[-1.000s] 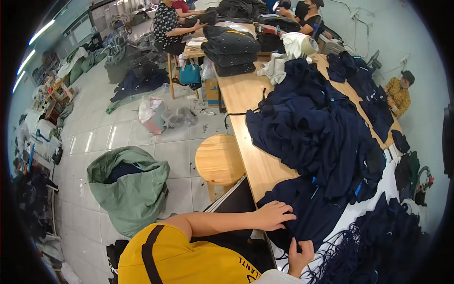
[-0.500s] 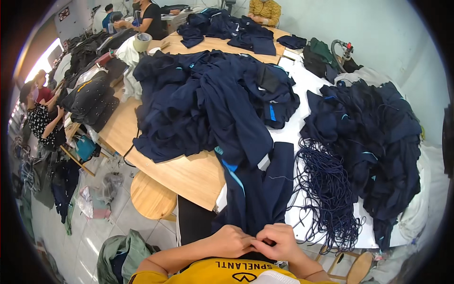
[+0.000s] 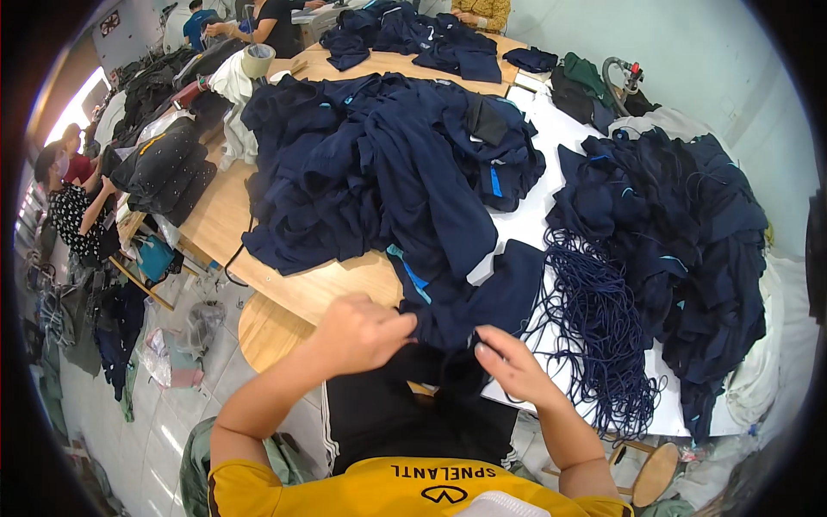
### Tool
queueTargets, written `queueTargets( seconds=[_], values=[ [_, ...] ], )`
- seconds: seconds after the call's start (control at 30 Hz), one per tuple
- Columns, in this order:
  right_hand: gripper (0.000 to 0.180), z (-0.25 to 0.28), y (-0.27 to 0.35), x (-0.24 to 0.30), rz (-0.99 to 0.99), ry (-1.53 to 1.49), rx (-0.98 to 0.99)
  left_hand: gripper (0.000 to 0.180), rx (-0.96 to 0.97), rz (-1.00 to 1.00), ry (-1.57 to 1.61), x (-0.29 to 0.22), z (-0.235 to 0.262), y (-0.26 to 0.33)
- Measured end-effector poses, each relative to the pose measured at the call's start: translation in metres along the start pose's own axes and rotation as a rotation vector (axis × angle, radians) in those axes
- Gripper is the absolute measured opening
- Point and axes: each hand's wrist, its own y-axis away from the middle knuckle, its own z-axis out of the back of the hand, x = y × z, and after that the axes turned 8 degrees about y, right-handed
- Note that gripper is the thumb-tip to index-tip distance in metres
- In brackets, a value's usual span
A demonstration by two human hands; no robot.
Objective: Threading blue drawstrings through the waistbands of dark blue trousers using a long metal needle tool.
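Note:
Stretched between my two hands over my lap is the near end of a navy garment [image 3: 495,302]; a light-blue strip shows along its left side. My left hand [image 3: 362,334] is closed in a fist on the left side of that end. My right hand [image 3: 519,369] pinches its right edge between thumb and fingers. Beyond my hands, the cloth runs up against a large heap of navy garments [image 3: 345,181] on the wooden table. To the right, a tangle of thin navy cords [image 3: 594,336] hangs from the white tabletop, beside another navy garment pile [image 3: 698,233].
A round wooden stool [image 3: 267,332] is under the table edge at left. A roll of tape [image 3: 258,60] stands beside white cloth. Dark garments [image 3: 168,172] are stacked at far left, where people work. Bags and scraps [image 3: 177,358] lie on the floor.
My hands, close together near my body before, have moved apart and farther forward. The garment's near end is lifted and spread between them, and the cloth beyond has bunched up.

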Motion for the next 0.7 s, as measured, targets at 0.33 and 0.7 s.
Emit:
queueTargets(
  seconds=[0.33,0.7],
  values=[
    [0.02,0.062,0.008,0.017,-0.024,-0.576,-0.357,0.028,-0.049,-0.013,-0.129,0.075,0.036,0.011],
    [0.044,0.016,-0.021,0.003,0.231,0.361,-0.16,0.016,-0.111,-0.148,0.058,0.011,-0.065,-0.036]
  ],
)
